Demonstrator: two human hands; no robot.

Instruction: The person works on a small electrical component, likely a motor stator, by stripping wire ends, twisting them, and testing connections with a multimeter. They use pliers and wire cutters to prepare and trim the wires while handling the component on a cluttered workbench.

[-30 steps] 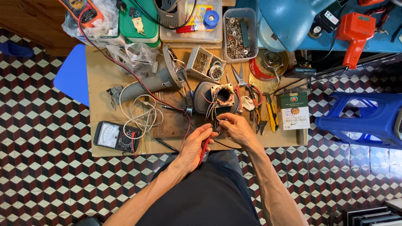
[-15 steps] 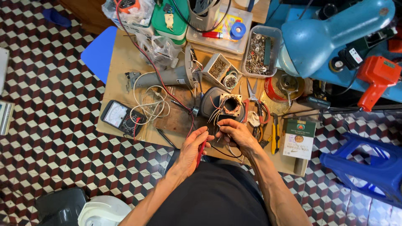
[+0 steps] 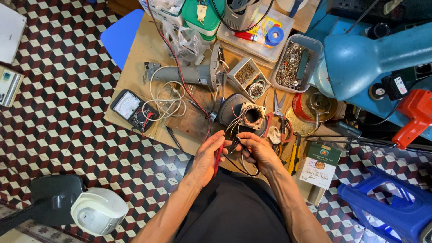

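Observation:
My left hand (image 3: 208, 158) grips a red test probe (image 3: 218, 160), its tip pointing up toward the motor wires. My right hand (image 3: 256, 153) pinches thin black and white wires (image 3: 235, 145) that run from a dark electric motor (image 3: 246, 116) with an open round bore, lying just beyond my fingers. A red lead (image 3: 180, 72) crosses the board toward the back. An analog multimeter (image 3: 130, 109) lies at the left, beside a coil of white cable (image 3: 166, 101).
The low wooden board (image 3: 135, 72) on the tiled floor carries a grey angle grinder (image 3: 189, 74), pliers (image 3: 281, 121), boxes of screws (image 3: 294, 63) and a green box (image 3: 203, 15). A blue machine (image 3: 369, 58), a red drill (image 3: 416, 114) and a blue stool (image 3: 387, 207) stand right; a white appliance (image 3: 99, 210) stands left.
The view has swung and tilted, so the board sits turned in the frame. Both hands stay at the motor wires, the left still holding the red probe.

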